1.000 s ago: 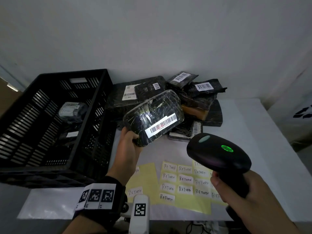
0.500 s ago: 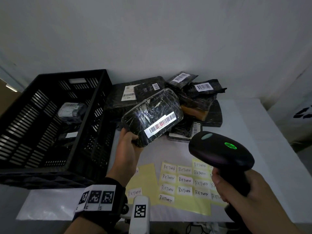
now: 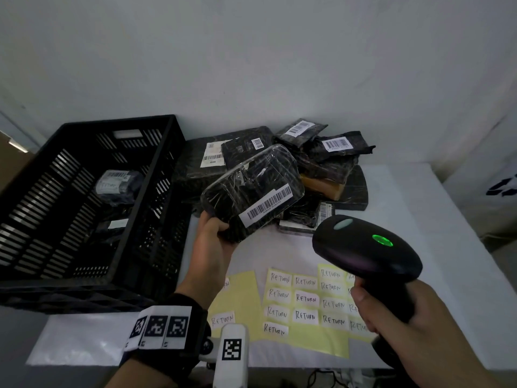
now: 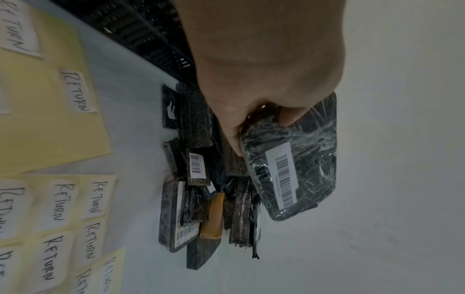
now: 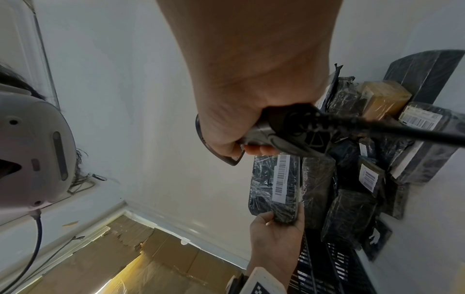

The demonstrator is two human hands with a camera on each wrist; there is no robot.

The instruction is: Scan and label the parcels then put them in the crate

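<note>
Left hand [image 3: 215, 247] raised, fingers curled in a grip; right hand [image 3: 405, 326] fisted, held lower.

Black crate [image 3: 84, 197], yellow label sheets [image 3: 243, 298]

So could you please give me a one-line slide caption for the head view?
Left hand presents a wrapped parcel to the scanner held in the right hand.
</note>
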